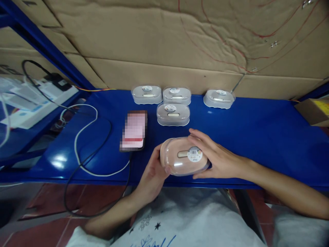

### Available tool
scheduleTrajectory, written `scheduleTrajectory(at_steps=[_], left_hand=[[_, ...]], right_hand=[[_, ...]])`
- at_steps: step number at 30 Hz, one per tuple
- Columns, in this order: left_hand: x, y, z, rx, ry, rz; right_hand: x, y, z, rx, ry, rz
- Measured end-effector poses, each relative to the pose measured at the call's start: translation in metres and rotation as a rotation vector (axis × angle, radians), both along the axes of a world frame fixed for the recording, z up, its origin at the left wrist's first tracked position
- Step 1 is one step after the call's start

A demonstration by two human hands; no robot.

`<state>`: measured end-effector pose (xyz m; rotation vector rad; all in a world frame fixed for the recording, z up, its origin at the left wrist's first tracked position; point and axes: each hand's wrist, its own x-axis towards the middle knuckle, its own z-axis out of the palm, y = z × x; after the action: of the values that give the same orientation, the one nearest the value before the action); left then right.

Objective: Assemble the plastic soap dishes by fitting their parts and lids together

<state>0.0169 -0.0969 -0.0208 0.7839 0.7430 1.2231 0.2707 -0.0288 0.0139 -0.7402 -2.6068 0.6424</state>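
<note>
An oval pinkish container (171,161) with a clear lid and a round label is held between my two hands above the front edge of the blue table. My left hand (155,171) grips its left end, with the thumb on the lid's lower left. My right hand (218,157) wraps round its right end, beside the label. Beyond it stands a similar greyish container (173,118) with a clear lid. Behind that are two more, one at the left (147,95) and one in the middle (177,96), and another farther right (219,98).
A phone (134,128) with a blurred screen lies on the blue table (269,137), left of the containers. White and black cables (77,137) loop across the left side near power strips (38,106). Cardboard (154,37) covers the back; a cardboard box (312,111) sits at the right.
</note>
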Motion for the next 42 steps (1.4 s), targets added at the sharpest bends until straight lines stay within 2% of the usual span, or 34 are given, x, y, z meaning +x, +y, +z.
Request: scheduleTrajectory(at_steps=[6,13,19,26,32,42], left_hand=[[0.000,-0.001,0.000,-0.013,0.004,0.031],[0.001,0.000,0.000,-0.014,0.018,0.059],[0.001,-0.002,0.001,0.038,0.045,0.026],[-0.001,-0.006,-0.006,0.148,0.065,0.007],[-0.001,-0.005,-0.005,0.130,0.079,0.003],[-0.003,-0.006,-0.007,0.080,0.073,0.008]], right_hand=[[-0.001,-0.001,-0.005,-0.001,-0.037,-0.048],[-0.002,-0.002,-0.006,0.098,-0.041,-0.025],[0.001,0.004,-0.011,0.236,-0.012,0.031],[0.003,0.006,-0.011,0.397,-0.015,0.069],[0.003,0.004,-0.009,0.420,-0.025,0.057],[-0.002,0.002,-0.007,0.328,0.053,0.066]])
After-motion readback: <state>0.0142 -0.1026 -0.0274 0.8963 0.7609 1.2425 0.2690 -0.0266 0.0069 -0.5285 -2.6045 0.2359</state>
